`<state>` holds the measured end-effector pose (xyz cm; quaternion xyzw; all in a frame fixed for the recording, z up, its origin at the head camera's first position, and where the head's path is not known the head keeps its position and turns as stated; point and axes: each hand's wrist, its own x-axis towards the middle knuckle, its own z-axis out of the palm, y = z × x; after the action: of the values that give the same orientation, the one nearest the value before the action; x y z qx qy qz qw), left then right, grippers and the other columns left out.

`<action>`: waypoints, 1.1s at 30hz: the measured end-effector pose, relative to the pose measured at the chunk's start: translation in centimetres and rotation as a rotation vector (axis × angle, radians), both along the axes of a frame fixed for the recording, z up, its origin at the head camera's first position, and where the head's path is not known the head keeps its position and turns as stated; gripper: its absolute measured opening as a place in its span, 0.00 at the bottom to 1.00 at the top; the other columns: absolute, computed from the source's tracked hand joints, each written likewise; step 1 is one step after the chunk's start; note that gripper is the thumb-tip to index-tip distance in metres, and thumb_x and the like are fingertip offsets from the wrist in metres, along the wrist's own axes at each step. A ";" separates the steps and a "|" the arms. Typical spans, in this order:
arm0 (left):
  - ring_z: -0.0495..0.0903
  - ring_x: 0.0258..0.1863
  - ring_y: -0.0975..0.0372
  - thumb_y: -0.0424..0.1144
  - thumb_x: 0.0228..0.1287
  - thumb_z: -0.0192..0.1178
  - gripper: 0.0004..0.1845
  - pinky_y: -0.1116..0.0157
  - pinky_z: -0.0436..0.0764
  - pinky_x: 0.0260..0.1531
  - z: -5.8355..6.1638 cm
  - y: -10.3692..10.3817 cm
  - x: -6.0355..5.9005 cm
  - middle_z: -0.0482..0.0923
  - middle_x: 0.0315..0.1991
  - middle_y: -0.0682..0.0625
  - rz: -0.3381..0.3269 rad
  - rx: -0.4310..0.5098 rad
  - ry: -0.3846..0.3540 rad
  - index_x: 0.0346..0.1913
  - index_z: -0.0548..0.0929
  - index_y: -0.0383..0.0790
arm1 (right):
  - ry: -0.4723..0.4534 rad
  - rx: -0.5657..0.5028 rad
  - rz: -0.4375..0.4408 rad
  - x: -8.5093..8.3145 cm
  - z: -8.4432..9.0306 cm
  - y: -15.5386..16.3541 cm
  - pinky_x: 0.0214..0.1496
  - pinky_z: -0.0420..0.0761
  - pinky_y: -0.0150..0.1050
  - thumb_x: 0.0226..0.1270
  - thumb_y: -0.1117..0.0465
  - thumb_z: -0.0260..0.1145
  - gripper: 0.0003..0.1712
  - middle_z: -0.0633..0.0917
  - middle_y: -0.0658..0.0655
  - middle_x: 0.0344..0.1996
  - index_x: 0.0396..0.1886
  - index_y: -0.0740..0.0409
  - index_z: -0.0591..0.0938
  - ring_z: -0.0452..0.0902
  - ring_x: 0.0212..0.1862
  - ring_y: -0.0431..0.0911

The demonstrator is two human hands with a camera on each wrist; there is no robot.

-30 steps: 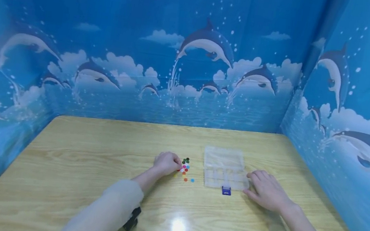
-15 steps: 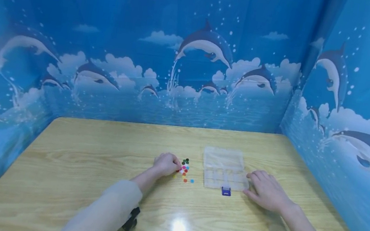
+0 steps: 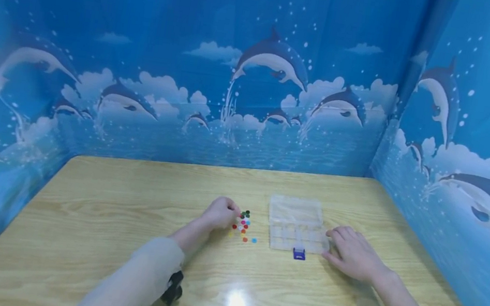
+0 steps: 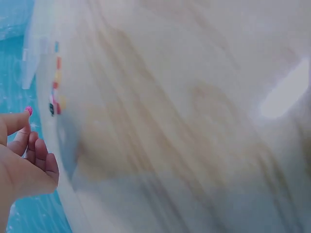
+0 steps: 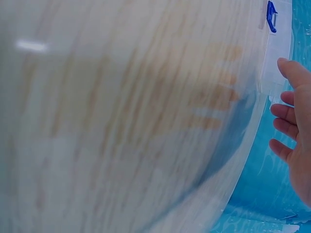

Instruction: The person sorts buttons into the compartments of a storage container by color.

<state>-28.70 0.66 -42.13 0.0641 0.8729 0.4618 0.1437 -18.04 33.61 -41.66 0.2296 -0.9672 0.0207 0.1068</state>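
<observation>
My left hand (image 3: pixel 221 213) is just left of a small cluster of coloured buttons (image 3: pixel 242 230) on the table. In the left wrist view, its thumb and index finger pinch a small round pink button (image 4: pixel 29 110), raised off the table; the other fingers are loosely bent. My right hand (image 3: pixel 353 252) is at the right end of a clear plastic compartment box (image 3: pixel 276 244), its thumb and fingertips right at the box's edge, fingers relaxed. The box lies open, its lid (image 3: pixel 295 211) folded back and a blue latch (image 3: pixel 299 254) at the front.
The wood-grain table (image 3: pixel 128 183) reaches back to a blue dolphin-print curtain (image 3: pixel 182 60) that also hangs at both sides. A bright light reflection lies on the table in front of the buttons.
My left hand has lifted slightly up and away from the cluster, with the pink button pinched. More red and white buttons now show beside it. The right hand and box have stayed put.
</observation>
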 end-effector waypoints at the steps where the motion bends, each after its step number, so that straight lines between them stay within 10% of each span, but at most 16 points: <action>1: 0.71 0.23 0.61 0.29 0.59 0.54 0.05 0.68 0.69 0.18 0.3 0.1 0.0 0.76 0.32 0.46 -0.004 0.018 -0.007 0.33 0.80 0.36 | 0.001 0.000 0.000 0.0 0.0 0.0 0.51 0.71 0.55 0.58 0.51 0.66 0.28 0.77 0.64 0.45 0.49 0.68 0.75 0.71 0.50 0.58; 14: 0.63 0.17 0.64 0.34 0.63 0.58 0.04 0.69 0.66 0.18 2.6 3.3 1.1 0.78 0.34 0.44 -0.132 0.145 0.037 0.34 0.81 0.37 | 0.026 0.009 0.004 -0.1 -0.4 0.1 0.51 0.71 0.55 0.58 0.50 0.65 0.28 0.77 0.64 0.45 0.49 0.68 0.75 0.71 0.50 0.58; 33: 0.72 0.30 0.64 0.34 0.62 0.59 0.05 0.69 0.72 0.28 2.8 7.6 2.0 0.77 0.31 0.52 -0.198 0.189 0.074 0.33 0.82 0.36 | 0.057 0.031 0.019 -0.3 -0.6 0.0 0.49 0.72 0.54 0.58 0.50 0.66 0.26 0.77 0.62 0.43 0.47 0.66 0.75 0.72 0.48 0.57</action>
<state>-26.74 8.29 -39.38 0.1802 0.8196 0.5229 0.1493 -18.31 33.57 -42.24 0.2410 -0.9617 0.0003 0.1304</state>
